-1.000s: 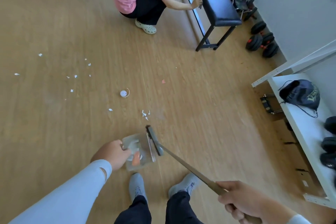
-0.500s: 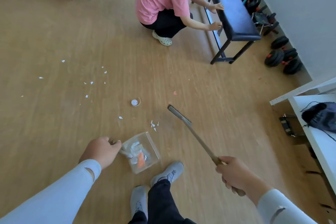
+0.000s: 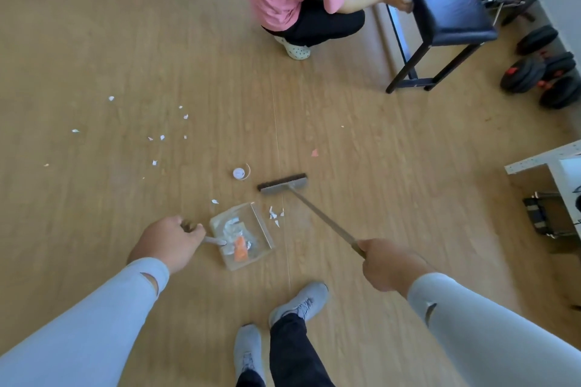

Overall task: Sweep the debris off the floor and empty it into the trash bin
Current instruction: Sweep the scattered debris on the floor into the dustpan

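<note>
The left hand point(image 3: 168, 243) is gripping the handle of the dustpan point(image 3: 240, 236), fingers curled round it, and the pan is sitting flat on the floor point(image 3: 345, 198) just ahead of the shoes point(image 3: 298, 303). White scraps and an orange piece are already lying inside it. The right hand point(image 3: 388, 265) is clenching the long handle of the broom point(image 3: 283, 184), whose head is resting on the floor just beyond the pan's far corner.

A few white bits point(image 3: 274, 215) are lying between the broom head and the pan, just beside its right edge. To do this stroke well, the pan's open lip should be turning toward those bits and pressing down, so nothing slips under. The broom should be drawing them in with a short, low pull, not a flick that scatters paper.

Farther out, a small round cap point(image 3: 239, 173) is sitting just left of the broom head, a pink scrap point(image 3: 314, 153) is lying beyond it, and white flecks point(image 3: 162, 137) are spreading well to the left. These look like the next passes. No trash bin is showing, so emptying seems some way off.
</note>
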The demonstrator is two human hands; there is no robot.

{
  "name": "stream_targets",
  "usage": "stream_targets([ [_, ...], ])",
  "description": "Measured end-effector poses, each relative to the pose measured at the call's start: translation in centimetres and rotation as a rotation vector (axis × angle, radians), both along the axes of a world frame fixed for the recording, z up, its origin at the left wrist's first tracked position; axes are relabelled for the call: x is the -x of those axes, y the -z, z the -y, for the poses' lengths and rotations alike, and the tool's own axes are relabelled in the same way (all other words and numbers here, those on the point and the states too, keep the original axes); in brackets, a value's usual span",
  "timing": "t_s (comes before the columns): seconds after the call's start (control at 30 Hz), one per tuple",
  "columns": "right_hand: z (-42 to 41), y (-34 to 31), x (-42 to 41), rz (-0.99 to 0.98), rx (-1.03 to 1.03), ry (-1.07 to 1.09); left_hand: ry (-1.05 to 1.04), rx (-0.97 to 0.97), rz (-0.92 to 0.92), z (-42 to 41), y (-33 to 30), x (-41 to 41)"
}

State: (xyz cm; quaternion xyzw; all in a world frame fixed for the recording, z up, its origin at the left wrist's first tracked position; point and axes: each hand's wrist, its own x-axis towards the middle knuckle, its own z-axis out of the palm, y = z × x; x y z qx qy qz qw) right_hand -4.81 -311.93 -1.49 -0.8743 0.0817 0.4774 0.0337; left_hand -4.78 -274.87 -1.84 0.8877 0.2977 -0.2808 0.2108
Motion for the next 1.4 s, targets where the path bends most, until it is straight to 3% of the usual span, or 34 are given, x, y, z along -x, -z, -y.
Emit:
stream_targets([
  [0.17, 3.5, -2.0, 0.5, -0.052, 0.135, -0.290, 0.019, -0.011, -0.003, -1.2, 0.1, -1.4],
  [0.27, 6.6, -3.5, 1.1, -0.024, 0.180, -0.328, 0.022, 0.010, -0.001, -1.4, -0.2, -2.1],
  [0.47, 11.0, -5.5, 2.8, -0.026, 0.072, 0.081, 0.095, 0.021, 0.004, -1.0, -0.5, -3.8],
  [0.63, 7.9, -4.6, 2.8, -0.056, -0.060, 0.437, 0.198, 0.004, -0.023, 1.0, 1.2, -3.6],
  [0.8, -0.4, -0.9, 5.2, -0.124, -0.011, 0.451, 0.222, 0.008, -0.007, 0.2, 1.9, -3.4],
  [0.97, -7.7, -2.0, 9.5, -0.239, -0.042, 0.471, 0.244, 0.024, -0.001, -0.9, 2.4, -6.2],
  [1.1, -7.4, -5.2, 10.5, -0.231, -0.109, 0.530, 0.285, 0.065, -0.004, -1.2, 2.5, -6.8],
  [1.27, -5.2, -10.6, 11.4, -0.159, -0.249, 0.930, 0.292, 0.088, 0.002, -2.1, 2.7, -6.4],
  [1.4, -7.8, -11.1, 10.4, -0.018, -0.137, 0.931, 0.286, 0.115, -0.010, -2.0, 2.7, -6.4],
])
